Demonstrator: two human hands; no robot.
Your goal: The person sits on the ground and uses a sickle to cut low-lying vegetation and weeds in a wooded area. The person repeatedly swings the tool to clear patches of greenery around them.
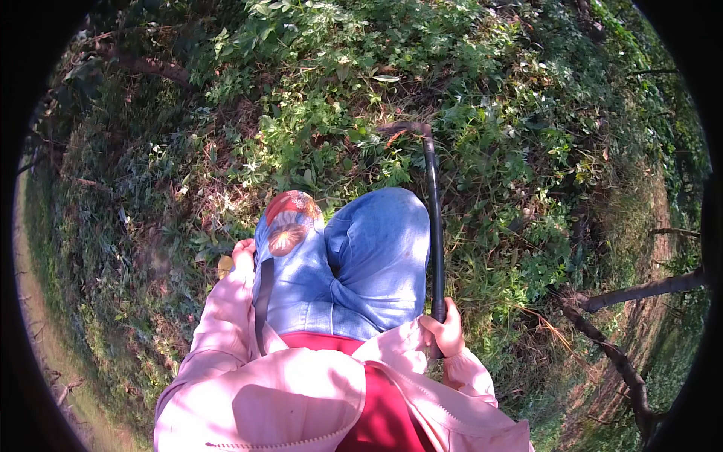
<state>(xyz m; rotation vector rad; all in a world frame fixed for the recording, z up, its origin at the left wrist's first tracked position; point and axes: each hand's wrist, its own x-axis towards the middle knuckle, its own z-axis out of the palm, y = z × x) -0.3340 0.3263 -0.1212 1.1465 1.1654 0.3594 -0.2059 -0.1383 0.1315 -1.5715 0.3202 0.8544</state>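
My right hand [445, 332] is wrapped around the lower end of a black-handled, sickle-like tool [434, 209]. Its shaft runs forward along the outside of my right knee. The dark head [404, 127] bends left at the far end, among low weeds, and its exact shape is partly lost in the leaves. My left hand [244, 252] is beside my left knee, fingers curled and partly hidden by the leg. A yellowish round thing [225, 266], perhaps a leaf, shows just left of that hand; whether the hand touches it is unclear.
Dense green weeds [339, 113] cover the ground ahead. A bare dark branch [615, 356] crosses at the right, with another limb [649, 289] above it. A brown branch [152, 68] lies at the upper left. A black strap [264, 305] hangs over my left thigh.
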